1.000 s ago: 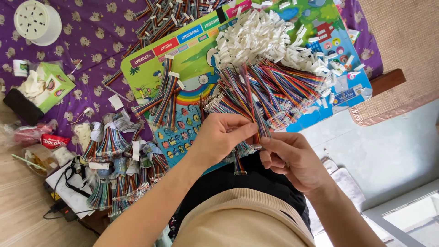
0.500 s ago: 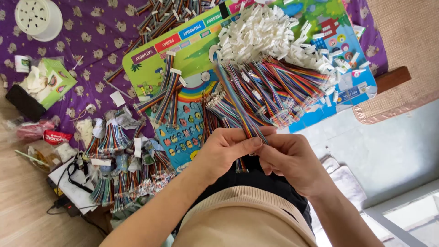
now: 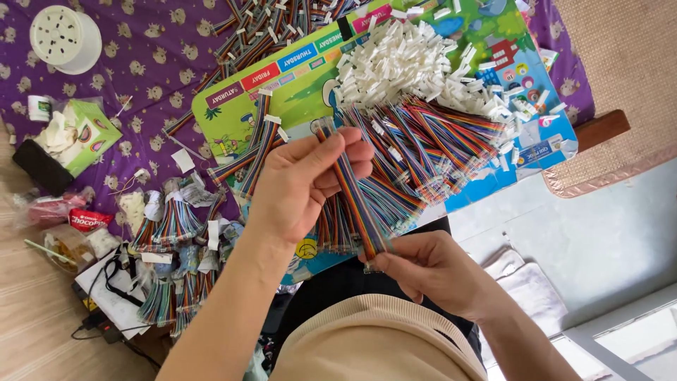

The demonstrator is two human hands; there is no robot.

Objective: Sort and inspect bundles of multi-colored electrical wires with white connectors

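1. The rainbow-coloured flat ribbon cable (image 3: 355, 190) runs slantwise between the two hands, above the big colourful printed play mat (image 3: 296, 85) on the purple patterned cloth (image 3: 141, 56). It hangs clear of the heap below.
2. The heap of rainbow ribbon cables with white plug ends (image 3: 423, 134) lies on the mat just behind the held cable, with a mound of loose white plastic connectors (image 3: 395, 63) at its far side. Bundled cables (image 3: 176, 233) sit to the left, near the cloth's edge.
3. Judging by the grip, the step in hand looks like pulling one cable straight for checking or sorting. A next move would call for a steady pinch at both ends, so the thin strip neither twists nor slips.
4. The left hand (image 3: 303, 183) is raised, palm towards the camera, thumb and fingers closed on the cable's upper end.
5. The right hand (image 3: 430, 271) sits lower, near the person's lap, fingertips pinched together on the cable's lower end, wrist bent inward.
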